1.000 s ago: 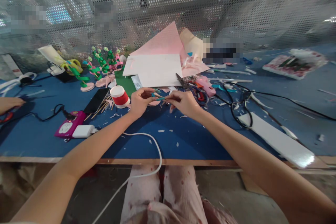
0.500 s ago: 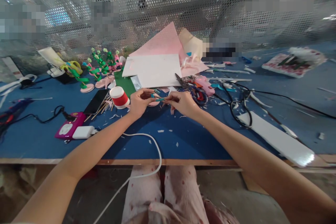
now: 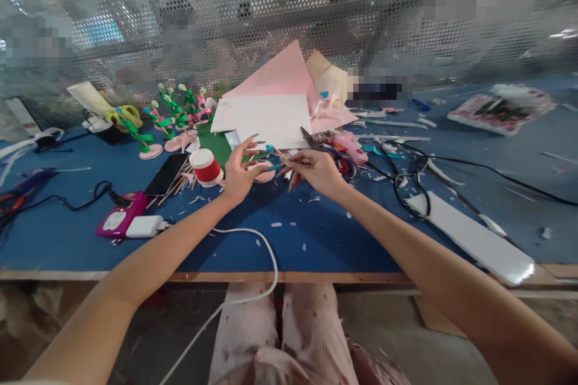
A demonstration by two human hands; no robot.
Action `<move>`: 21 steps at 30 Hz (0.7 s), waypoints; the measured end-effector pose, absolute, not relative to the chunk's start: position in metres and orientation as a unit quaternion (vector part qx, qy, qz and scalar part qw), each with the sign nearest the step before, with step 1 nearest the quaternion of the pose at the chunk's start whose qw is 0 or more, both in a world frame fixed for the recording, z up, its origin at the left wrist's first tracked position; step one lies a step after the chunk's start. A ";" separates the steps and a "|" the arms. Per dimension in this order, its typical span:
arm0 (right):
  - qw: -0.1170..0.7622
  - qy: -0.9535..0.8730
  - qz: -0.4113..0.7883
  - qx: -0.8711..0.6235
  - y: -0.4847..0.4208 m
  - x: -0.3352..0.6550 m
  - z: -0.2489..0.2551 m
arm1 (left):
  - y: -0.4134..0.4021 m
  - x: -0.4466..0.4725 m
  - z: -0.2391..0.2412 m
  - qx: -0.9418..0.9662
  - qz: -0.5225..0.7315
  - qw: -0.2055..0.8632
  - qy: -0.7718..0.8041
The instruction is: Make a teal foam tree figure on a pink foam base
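My right hand (image 3: 313, 171) pinches a thin wooden stick (image 3: 280, 156) between thumb and fingers. At the stick's far end sits a small piece of blue paper (image 3: 270, 148). My left hand (image 3: 240, 171) is just left of it, fingers spread and thumb stretched toward the stick, holding nothing that I can make out. Long teal nails show on its fingers. Below and between the hands lies a round pink disc (image 3: 264, 174), partly covered by the left thumb. Beside my left hand stands a white cup with a red band (image 3: 206, 168).
White boards (image 3: 273, 120) and pink sheets (image 3: 275, 75) lie behind the hands. Scissors (image 3: 311, 139) and a pink glue gun (image 3: 351, 147) are at right. Green paper plants (image 3: 174, 111) stand back left, near a phone (image 3: 166, 174) and a purple power socket (image 3: 121, 216). A white cable (image 3: 271, 246) crosses the front edge.
My left hand has let go of the blue-tipped piece and its fingers have spread. The stick now stays in my right hand alone, its blue end pointing up and left.
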State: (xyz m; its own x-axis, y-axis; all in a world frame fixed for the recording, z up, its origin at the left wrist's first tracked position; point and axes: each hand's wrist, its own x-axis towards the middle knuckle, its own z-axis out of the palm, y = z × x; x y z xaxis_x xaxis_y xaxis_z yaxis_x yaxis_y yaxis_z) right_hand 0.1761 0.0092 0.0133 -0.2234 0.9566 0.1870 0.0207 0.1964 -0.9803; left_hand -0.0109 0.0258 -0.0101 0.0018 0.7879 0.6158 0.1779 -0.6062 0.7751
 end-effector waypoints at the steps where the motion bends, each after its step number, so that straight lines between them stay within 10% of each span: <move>1: 0.478 -0.592 0.507 -0.404 0.009 0.175 0.014 | 0.026 -0.012 -0.010 0.673 0.608 0.206 0.368; 9: 0.437 -0.593 0.555 -0.386 0.003 0.168 0.012 | 0.022 -0.021 0.005 0.745 0.574 -0.098 0.326; 21: 0.378 -0.610 0.575 -0.392 -0.004 0.163 0.020 | 0.018 -0.016 0.002 0.770 0.556 -0.092 0.299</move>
